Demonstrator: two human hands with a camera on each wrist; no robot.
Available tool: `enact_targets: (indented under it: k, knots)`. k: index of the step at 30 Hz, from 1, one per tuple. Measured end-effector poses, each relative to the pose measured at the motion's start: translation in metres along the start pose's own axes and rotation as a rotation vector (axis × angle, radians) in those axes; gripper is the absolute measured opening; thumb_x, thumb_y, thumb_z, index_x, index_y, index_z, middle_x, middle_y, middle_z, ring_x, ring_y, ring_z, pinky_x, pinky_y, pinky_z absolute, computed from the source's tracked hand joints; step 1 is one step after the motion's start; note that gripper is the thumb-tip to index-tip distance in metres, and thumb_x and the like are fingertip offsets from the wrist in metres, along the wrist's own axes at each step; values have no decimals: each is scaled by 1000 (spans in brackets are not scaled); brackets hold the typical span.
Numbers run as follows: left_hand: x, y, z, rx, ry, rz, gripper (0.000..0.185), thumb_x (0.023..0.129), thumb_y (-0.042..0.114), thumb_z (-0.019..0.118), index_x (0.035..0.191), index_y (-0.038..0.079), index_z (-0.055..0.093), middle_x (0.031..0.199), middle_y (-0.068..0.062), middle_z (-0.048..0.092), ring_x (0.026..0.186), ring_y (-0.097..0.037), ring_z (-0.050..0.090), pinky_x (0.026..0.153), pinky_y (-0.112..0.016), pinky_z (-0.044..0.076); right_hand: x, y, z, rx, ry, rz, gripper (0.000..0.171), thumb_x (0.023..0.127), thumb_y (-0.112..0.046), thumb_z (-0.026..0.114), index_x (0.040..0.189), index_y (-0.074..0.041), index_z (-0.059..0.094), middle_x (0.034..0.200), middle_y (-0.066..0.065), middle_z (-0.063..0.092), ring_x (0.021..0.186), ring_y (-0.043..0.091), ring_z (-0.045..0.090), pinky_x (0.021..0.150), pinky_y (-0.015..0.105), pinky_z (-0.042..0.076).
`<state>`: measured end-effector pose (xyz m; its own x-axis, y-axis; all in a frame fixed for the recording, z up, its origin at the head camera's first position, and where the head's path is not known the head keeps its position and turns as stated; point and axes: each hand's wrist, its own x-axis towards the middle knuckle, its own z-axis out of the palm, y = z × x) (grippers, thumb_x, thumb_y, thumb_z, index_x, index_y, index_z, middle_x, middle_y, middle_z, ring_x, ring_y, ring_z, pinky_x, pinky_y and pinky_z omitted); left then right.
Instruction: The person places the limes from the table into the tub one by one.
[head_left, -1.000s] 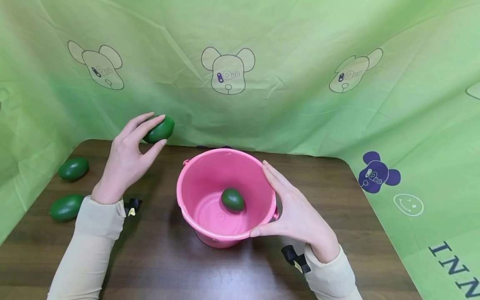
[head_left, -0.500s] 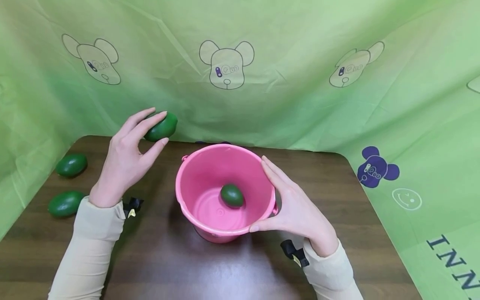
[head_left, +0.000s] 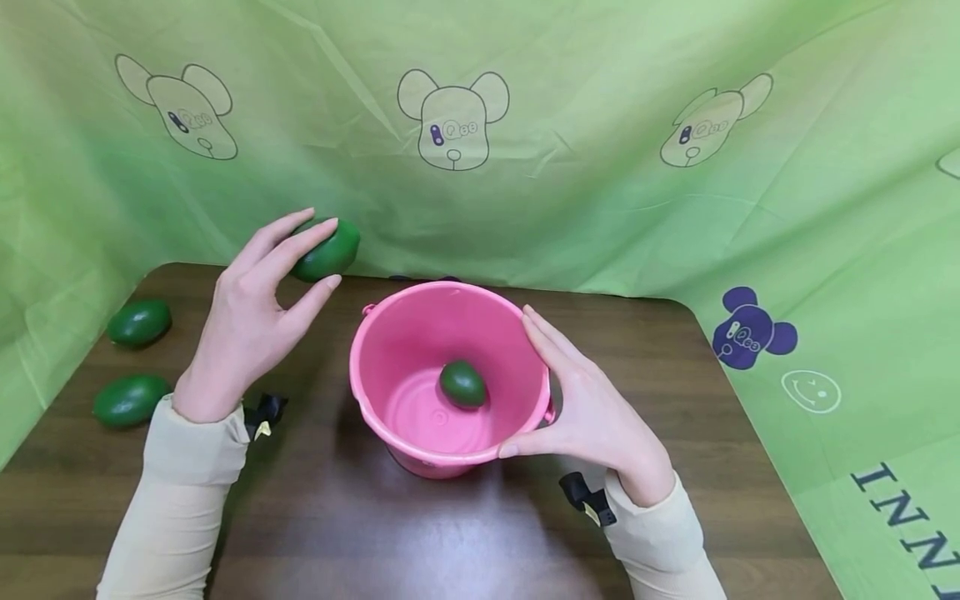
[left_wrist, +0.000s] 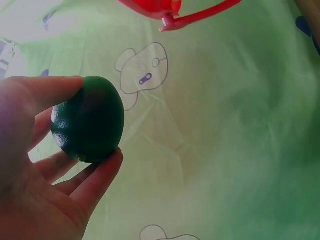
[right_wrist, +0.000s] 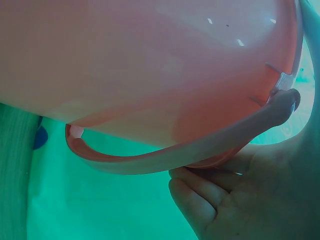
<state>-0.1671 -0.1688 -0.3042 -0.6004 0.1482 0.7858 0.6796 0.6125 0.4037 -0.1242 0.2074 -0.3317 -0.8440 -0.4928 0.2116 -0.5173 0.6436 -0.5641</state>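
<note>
Broadly, green printed cloth (head_left: pixel 555 225) hangs behind a wood-grain tabletop (head_left: pixel 315 508), one of each. Next in size: one pink bucket (head_left: pixel 408 354), standing upright mid-tabletop, mouth up, with one handle (right_wrist: pixel 150 162) slung down its outside.

Two hands. The right hand (head_left: pixel 596 408) spans the bucket's right side, thumb on the near rim, fingers at the right rim, spread wide and gripping it. The left hand (head_left: pixel 255 312) is raised beyond the bucket's left side, its fingers parted just to the width of a held fruit (head_left: pixel 337 250), thumb opposed; bucket and fruit are apart.

Smallest: green fruits, count four. One in the left hand, one inside the bucket (head_left: pixel 462 384) on its floor, two lying at the tabletop's left edge, far (head_left: pixel 139 323) and near (head_left: pixel 132 400).

Handling (judged by eye): fruits probably firm, light, somewhat slippery given the gloss; best held across the middle, thumb against fingers. Bucket looks like light, slightly flexible plastic, easily nudged; the rim is the sensible hold.
</note>
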Motion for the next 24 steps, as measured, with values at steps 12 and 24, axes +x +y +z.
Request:
enact_targets:
  k: [12, 24]
  knots:
    - [-4, 6, 2, 0, -24, 51, 58, 86, 7, 81, 140, 15, 64, 146, -5, 55, 131, -26, 53, 106, -38, 46, -1, -2, 1, 19, -1, 4, 135, 56, -66, 92, 164, -26, 21, 167, -14, 14, 150, 12, 21, 113, 50, 35]
    - [-6, 19, 6, -28, -54, 96, 60, 84, 6, 82, 141, 13, 63, 147, -6, 54, 129, -27, 56, 106, -39, 45, -1, 1, 1, 11, 6, -3, 135, 57, -66, 92, 164, -26, 21, 167, -13, 13, 150, 14, 21, 113, 51, 34]
